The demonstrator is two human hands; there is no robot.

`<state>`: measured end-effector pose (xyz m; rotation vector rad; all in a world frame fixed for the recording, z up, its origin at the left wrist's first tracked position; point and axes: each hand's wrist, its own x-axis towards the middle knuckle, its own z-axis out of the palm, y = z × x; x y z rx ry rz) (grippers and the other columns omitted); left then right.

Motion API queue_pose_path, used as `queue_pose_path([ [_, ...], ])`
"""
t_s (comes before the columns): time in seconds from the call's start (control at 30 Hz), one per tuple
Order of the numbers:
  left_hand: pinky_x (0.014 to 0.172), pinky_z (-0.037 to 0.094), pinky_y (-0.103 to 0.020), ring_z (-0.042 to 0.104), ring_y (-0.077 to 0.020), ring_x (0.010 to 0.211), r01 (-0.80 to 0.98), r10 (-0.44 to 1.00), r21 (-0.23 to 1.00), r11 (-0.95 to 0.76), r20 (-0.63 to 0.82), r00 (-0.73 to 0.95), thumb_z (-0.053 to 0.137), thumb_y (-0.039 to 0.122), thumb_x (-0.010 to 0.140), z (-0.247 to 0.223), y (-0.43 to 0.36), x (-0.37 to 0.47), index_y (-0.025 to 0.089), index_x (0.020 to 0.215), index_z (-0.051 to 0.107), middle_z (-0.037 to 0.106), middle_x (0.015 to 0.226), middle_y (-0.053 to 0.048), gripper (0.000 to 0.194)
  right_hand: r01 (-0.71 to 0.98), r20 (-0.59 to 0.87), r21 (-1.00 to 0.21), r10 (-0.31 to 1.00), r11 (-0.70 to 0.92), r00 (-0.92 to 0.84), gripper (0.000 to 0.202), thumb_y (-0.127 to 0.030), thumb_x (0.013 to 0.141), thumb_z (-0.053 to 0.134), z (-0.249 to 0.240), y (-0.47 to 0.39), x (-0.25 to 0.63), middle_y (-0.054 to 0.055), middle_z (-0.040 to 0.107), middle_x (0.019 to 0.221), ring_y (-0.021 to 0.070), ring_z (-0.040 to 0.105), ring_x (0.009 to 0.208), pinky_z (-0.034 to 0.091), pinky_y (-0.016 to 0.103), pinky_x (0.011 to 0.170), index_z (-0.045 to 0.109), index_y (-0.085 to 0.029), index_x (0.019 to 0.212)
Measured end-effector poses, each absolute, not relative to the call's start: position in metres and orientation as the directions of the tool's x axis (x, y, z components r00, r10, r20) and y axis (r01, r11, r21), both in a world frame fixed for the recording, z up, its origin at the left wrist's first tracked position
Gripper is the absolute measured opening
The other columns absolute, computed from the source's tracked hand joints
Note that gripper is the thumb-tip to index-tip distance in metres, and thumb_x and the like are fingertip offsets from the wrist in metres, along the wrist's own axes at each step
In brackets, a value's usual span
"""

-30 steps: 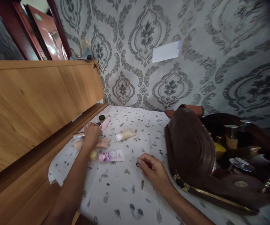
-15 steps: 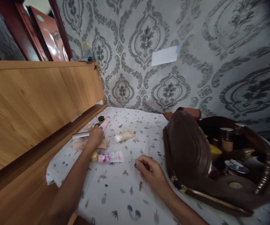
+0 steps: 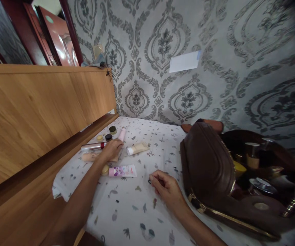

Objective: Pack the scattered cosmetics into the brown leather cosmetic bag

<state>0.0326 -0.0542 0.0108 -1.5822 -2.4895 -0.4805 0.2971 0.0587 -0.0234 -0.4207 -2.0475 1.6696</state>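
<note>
My left hand [image 3: 112, 149] is closed over the lower end of a pink tube [image 3: 122, 134], its fingertips hiding that end. Under its wrist lies a peach-coloured tube [image 3: 89, 156], with a silver tube with a red band [image 3: 91, 147] beside it. A black-lidded jar [image 3: 108, 137], a dark green-topped jar [image 3: 112, 129] and a small cream-coloured jar [image 3: 99, 138] stand beyond. My right hand [image 3: 165, 186] rests near the cloth with thumb and finger pinched; a small dark curved mark shows at the fingertips, and I cannot tell if it is held.
A cream tube [image 3: 138, 148] and a purple-and-white tube [image 3: 123, 171] lie on the patterned cloth [image 3: 127, 201], with a gold round cap [image 3: 104, 170] alongside. An unzipped brown bag [image 3: 206, 160] holding bottles stands at right. A wooden panel [image 3: 47, 102] borders the left.
My left hand has shifted right, and the pink tube has moved slightly right with it. The black-lidded jar is now uncovered. My right hand stays almost where it was.
</note>
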Motion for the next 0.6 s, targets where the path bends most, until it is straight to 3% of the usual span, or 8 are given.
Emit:
queue_pose_path([
  [0.23,0.094,0.049,-0.033,0.066,-0.0219,0.105,0.718,0.586,0.297,0.63,0.425,-0.69,0.04,0.021,0.095,0.029,-0.083,-0.003,0.021,0.111,0.07,0.074,0.113,-0.006,0.035,-0.059,0.181,-0.967,0.505,0.247,-0.844,0.038,-0.053,0.083,0.057,-0.025,0.059,0.298,-0.004,0.044,0.054,0.0115,0.041,0.047,0.034,0.025,0.047,0.051,-0.021,0.064],
  [0.37,0.087,0.051,-0.036,0.067,-0.0258,0.103,0.536,0.406,0.329,0.778,0.387,-0.828,0.044,0.018,0.09,0.033,-0.101,-0.031,0.018,0.112,0.069,0.074,0.112,-0.01,0.034,-0.056,0.172,-0.97,0.505,0.237,-0.846,0.039,-0.053,0.083,0.056,-0.025,0.058,0.299,-0.004,0.044,0.055,0.0114,0.042,0.048,0.034,0.024,0.048,0.051,-0.02,0.064],
  [0.47,0.086,0.051,-0.035,0.067,-0.0266,0.104,0.504,0.403,0.31,0.806,0.337,-0.851,0.049,0.017,0.085,0.03,-0.101,-0.046,0.017,0.113,0.07,0.073,0.115,-0.011,0.034,-0.051,0.168,-0.971,0.511,0.234,-0.843,0.039,-0.053,0.083,0.057,-0.022,0.058,0.299,-0.004,0.043,0.054,0.0114,0.04,0.047,0.034,0.025,0.047,0.05,-0.021,0.063],
  [0.6,0.099,0.046,-0.035,0.061,-0.027,0.117,0.583,0.505,0.25,0.773,0.314,-0.804,0.054,0.02,0.085,0.023,-0.087,-0.052,0.017,0.114,0.069,0.069,0.125,-0.011,0.034,-0.042,0.163,-0.97,0.51,0.241,-0.845,0.039,-0.055,0.083,0.058,-0.019,0.057,0.299,-0.004,0.044,0.054,0.0119,0.041,0.048,0.035,0.025,0.048,0.051,-0.021,0.063],
])
